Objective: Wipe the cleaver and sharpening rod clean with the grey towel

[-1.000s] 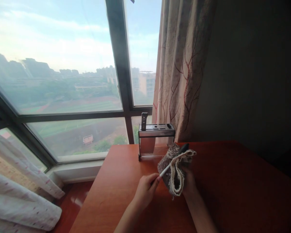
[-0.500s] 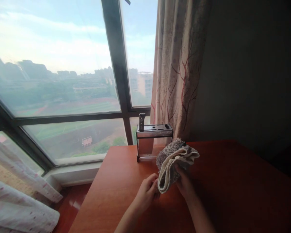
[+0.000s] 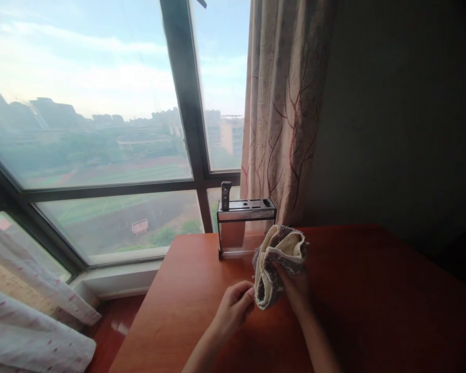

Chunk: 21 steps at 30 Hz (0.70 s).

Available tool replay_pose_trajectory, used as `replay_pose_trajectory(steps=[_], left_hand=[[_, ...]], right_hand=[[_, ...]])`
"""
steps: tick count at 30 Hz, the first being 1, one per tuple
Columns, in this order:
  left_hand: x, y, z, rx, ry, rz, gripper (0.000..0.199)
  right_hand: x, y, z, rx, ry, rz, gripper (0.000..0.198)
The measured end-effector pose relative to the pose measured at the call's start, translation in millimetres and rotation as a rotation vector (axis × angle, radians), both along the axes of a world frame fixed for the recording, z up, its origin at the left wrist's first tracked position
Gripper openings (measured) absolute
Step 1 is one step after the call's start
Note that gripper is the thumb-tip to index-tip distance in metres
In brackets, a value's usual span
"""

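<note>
A bunched, folded cloth (image 3: 274,254), cream on one side and fuzzy grey-brown on the other, is held above the table. My right hand (image 3: 294,287) is closed on it from the right, with the fingers partly tucked into the folds. At the cloth's lower left edge is my left hand (image 3: 236,305), fingers curled and thumb pressed down. What lies inside that grip is hidden. Just behind the cloth stands a metal-framed knife rack (image 3: 250,213) with slots in its top. A knife (image 3: 226,197) with a dark riveted handle sits upright in its left slot.
The reddish-brown wooden table (image 3: 186,290) spreads under both hands. Beyond its left and far edges are a large window (image 3: 108,189) and a low white sill (image 3: 120,282). A patterned curtain (image 3: 283,114) hangs behind the rack, another curtain (image 3: 31,331) at lower left.
My right hand has turned and bunched the cloth, so its right end has drawn in and its cream folds now face up. My left hand has stayed nearly in place.
</note>
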State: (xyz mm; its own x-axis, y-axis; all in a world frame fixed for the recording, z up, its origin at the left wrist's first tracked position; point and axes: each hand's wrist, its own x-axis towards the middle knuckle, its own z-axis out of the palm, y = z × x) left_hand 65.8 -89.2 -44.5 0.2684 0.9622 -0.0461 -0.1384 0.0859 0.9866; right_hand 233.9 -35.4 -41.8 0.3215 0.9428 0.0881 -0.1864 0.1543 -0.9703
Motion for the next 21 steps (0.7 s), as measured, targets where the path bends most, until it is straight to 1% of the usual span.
replay_pose_trajectory(steps=[4, 8, 10, 12, 14, 16, 19, 21], left_hand=[[1, -3, 7.5, -0.102, -0.045, -0.011, 0.043], [0, -4, 7.6, -0.196, -0.140, -0.036, 0.040], [-1, -3, 8.3, -0.228, -0.179, -0.044, 0.040], [-2, -3, 10.5, -0.238, -0.198, -0.054, 0.040], [-3, -3, 12.4, -0.227, -0.187, -0.063, 0.041], [-4, -2, 11.7, -0.186, -0.130, -0.067, 0.042], [-3, 1, 3.9, -0.095, 0.004, -0.050, 0.042], [-3, 4, -3.0, -0.034, 0.060, -0.018, 0.043]], right_hand=[[1, 0, 1, 0.039, -0.044, -0.002, 0.043], [2, 0, 1, 0.037, -0.115, -0.034, 0.042], [2, -1, 1, 0.032, -0.153, -0.062, 0.040], [1, -3, 3, 0.041, -0.146, -0.057, 0.038], [-1, -4, 3, 0.057, -0.044, -0.005, 0.039], [-3, -4, 1, 0.035, 0.166, 0.085, 0.038], [-4, -2, -7, -0.104, 0.491, 0.250, 0.030], [-3, 0, -14, -0.185, 0.608, 0.332, 0.025]])
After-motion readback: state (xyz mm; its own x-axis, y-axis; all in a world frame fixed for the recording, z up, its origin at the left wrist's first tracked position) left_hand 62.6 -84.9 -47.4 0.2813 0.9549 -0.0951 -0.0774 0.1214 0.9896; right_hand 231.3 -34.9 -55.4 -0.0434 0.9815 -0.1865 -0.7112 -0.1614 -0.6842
